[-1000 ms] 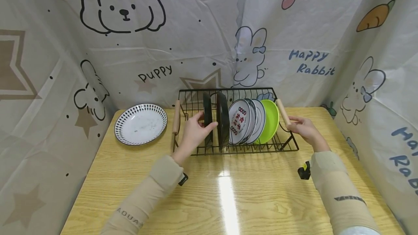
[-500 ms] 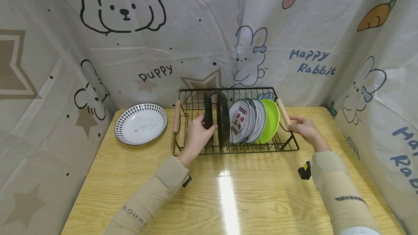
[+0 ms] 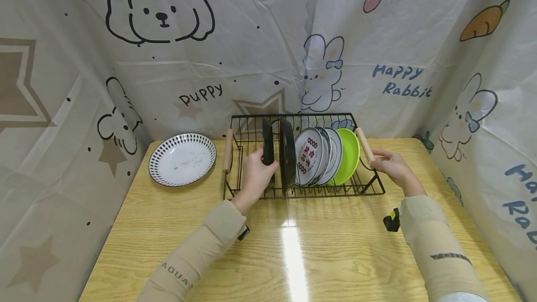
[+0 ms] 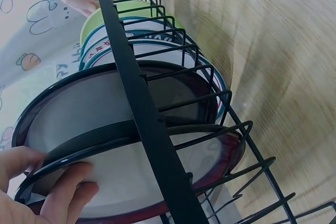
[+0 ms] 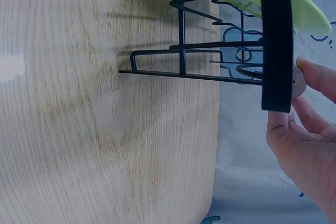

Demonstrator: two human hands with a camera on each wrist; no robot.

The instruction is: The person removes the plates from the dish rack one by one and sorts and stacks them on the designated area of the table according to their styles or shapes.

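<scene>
My left hand (image 3: 257, 174) pinches the front edge of a dark-rimmed plate (image 3: 267, 141) that stands on edge in a black wire dish rack (image 3: 319, 195). In the left wrist view its pale face (image 4: 126, 179) shows, with my fingers against that face and the thumb on the other side of the rim. Just right of it stands a second dark plate (image 3: 287, 157). My right hand (image 3: 390, 167) holds the rack's right wooden handle (image 3: 364, 144). The right wrist view shows the thumb and fingers around the handle's end (image 5: 298, 81).
Right of the dark plates lean several white plates, the front one with red writing (image 3: 308, 157), and a lime-green plate (image 3: 348, 157). An oval white plate with a black patterned rim (image 3: 182, 160) lies left of the rack on the wooden table (image 3: 335, 246). Printed cloth (image 3: 251, 59) hangs behind.
My left hand has moved slightly right, and its thumb has drawn in toward the left dark plate. My right hand stays on the handle.
</scene>
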